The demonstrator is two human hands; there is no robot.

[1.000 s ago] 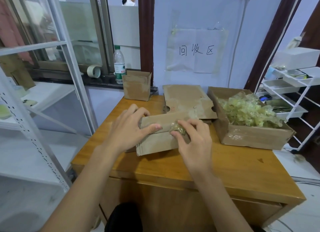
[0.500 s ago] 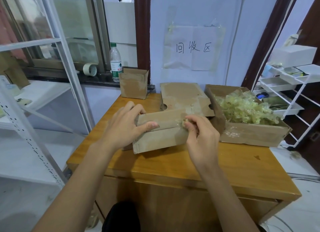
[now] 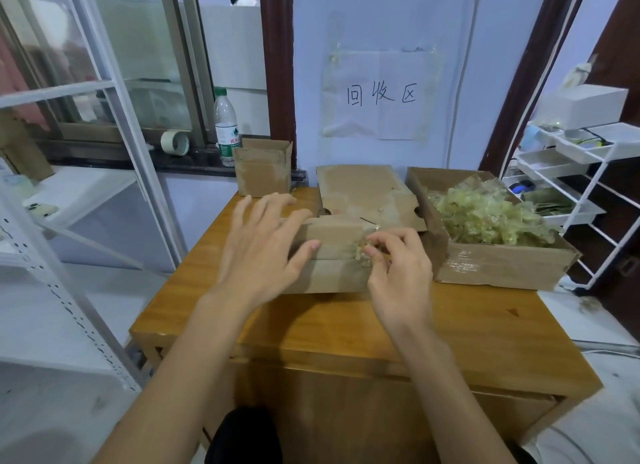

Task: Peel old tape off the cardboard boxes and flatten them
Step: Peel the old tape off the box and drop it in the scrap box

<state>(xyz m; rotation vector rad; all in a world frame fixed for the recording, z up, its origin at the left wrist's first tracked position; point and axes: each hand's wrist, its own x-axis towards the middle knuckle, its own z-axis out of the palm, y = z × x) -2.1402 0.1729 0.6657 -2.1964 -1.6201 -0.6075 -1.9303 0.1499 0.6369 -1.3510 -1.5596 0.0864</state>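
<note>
A small brown cardboard box [image 3: 332, 255] lies on the wooden table [image 3: 363, 328] in front of me. My left hand [image 3: 266, 252] hovers over its left end with fingers spread and blurred; the thumb touches its top. My right hand [image 3: 398, 266] pinches a crumpled wad of clear tape [image 3: 363, 254] at the box's right end. A flattened cardboard sheet [image 3: 363, 193] lies behind the box. An upright small box [image 3: 263, 172] stands at the back left of the table.
An open carton [image 3: 498, 266] filled with peeled tape scraps sits at the table's right. A water bottle [image 3: 227, 127] and a tape roll [image 3: 175, 143] rest on the windowsill. White metal shelves flank the table: one at left [image 3: 69, 221], one at right [image 3: 568, 172].
My left hand has lifted off the box's left end and spread its fingers. My right hand keeps pinching the tape wad, which has moved slightly right along the box.
</note>
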